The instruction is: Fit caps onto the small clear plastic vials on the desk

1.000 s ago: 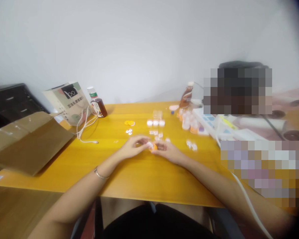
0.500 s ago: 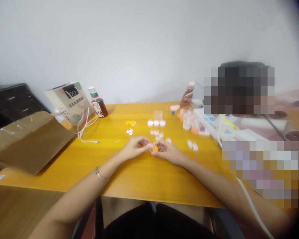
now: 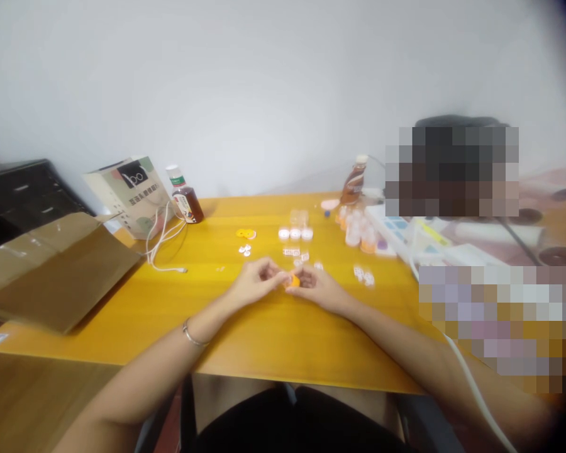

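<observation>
My left hand (image 3: 257,281) and my right hand (image 3: 318,288) meet over the middle of the table. Their fingertips are closed around a small round orange piece (image 3: 294,281), cap-like in shape, partly hidden by the fingers. Just beyond lie small white tags with red marks (image 3: 291,252). Behind them stands a row of white round containers (image 3: 295,233) with clear pieces at their back. To the left are yellow discs (image 3: 246,233) and small white discs (image 3: 244,250). White tiles with dark marks (image 3: 363,275) lie off to the right.
At the left are an open brown paper bag (image 3: 75,270), a printed bag (image 3: 139,198), a dark bottle (image 3: 187,200) and a white cable (image 3: 163,269). On the right stand a cola bottle (image 3: 355,181), several small bottles (image 3: 353,233) and a white tray (image 3: 396,229). Another person sits there.
The pale part that showed at my left fingertips is now mostly hidden behind the fingers. Both hands stay in nearly the same place.
</observation>
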`<action>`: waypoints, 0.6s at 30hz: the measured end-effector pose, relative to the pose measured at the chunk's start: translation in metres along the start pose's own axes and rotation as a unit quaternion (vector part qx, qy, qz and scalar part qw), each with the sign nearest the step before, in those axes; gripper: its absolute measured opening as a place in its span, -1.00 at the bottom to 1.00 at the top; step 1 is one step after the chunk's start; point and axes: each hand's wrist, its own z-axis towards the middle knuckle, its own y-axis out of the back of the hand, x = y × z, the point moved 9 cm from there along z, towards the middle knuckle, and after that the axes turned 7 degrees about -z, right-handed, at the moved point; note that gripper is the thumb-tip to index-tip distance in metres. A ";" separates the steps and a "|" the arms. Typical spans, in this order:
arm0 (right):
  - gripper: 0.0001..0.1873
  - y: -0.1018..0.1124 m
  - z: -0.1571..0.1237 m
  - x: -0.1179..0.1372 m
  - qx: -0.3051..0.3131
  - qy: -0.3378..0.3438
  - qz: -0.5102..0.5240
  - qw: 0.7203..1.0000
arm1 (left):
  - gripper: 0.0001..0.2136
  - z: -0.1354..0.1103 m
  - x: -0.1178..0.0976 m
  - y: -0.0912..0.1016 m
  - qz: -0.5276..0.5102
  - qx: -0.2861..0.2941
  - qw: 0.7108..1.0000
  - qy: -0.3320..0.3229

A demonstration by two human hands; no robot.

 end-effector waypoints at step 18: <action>-0.68 0.000 -0.001 -0.003 0.018 -0.014 -0.007 1.000 | -0.77 -0.005 -0.034 -0.011 -0.011 0.160 0.978 -0.133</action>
